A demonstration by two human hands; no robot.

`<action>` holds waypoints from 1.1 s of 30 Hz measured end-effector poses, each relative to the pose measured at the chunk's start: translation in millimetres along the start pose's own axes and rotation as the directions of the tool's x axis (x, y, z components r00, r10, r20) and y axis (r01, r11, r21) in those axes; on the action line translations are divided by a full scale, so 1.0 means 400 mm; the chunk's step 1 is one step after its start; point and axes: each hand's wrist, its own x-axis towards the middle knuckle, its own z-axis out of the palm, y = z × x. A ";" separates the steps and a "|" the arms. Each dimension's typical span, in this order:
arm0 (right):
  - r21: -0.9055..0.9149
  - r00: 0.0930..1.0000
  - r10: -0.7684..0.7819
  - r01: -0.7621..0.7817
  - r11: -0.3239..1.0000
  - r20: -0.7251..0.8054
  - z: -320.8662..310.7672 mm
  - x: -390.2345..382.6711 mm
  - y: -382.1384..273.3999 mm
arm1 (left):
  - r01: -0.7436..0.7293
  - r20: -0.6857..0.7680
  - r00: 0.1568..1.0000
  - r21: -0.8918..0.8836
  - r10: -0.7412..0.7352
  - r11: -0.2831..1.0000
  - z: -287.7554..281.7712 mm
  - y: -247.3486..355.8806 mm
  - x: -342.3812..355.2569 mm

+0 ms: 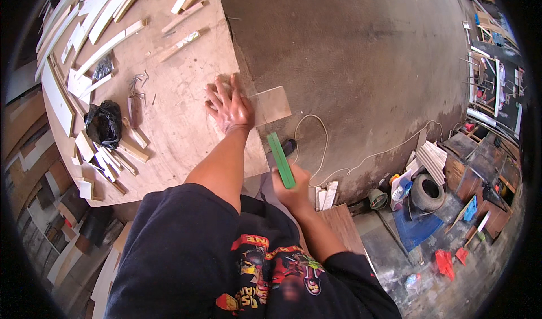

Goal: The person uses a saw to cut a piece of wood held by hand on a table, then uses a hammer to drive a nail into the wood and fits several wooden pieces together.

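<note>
Fingers spread, my left hand (pixel 230 107) lies flat near the right edge of the plywood worktop (pixel 186 144). A thin wooden board (pixel 272 104) juts out from under or beside that hand, past the worktop's edge. My right hand (pixel 292 186) is closed around a long green tool (pixel 281 161) with a groove along it; its exact kind does not show. This hand is off the worktop's edge, close to my body, and the tool points up toward the board without visibly touching it.
Wooden strips (pixel 116 39) crowd the worktop's far left. A black plastic bag (pixel 103 125), loose nails (pixel 138 82) and offcuts (pixel 107 164) lie nearer. Beyond the right edge a pale cord (pixel 361 162) runs along the wall (pixel 361 65); a tyre (pixel 427 193) stands at right.
</note>
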 end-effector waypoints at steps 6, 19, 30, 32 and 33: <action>0.023 1.000 0.026 -0.026 0.999 -0.010 -0.052 -0.093 -0.014 | 0.025 0.001 1.000 0.008 -0.025 1.000 -0.003 0.000 0.004; 0.054 0.997 -0.076 0.077 0.996 -0.020 0.034 0.058 0.001 | 0.001 0.033 0.999 -0.035 0.000 0.999 0.000 -0.009 0.005; 0.052 0.999 -0.025 0.026 0.998 -0.022 0.023 0.055 0.036 | -0.005 -0.032 0.999 -0.026 0.004 1.000 0.013 -0.005 0.001; 0.052 0.999 -0.023 0.024 0.998 -0.026 0.009 0.015 0.034 | 0.008 -0.018 1.000 -0.013 -0.008 1.000 0.010 -0.006 0.006; 0.060 0.999 -0.012 0.014 0.998 -0.037 -0.006 -0.039 0.029 | 0.017 -0.001 1.000 -0.004 -0.017 1.000 0.001 -0.003 0.005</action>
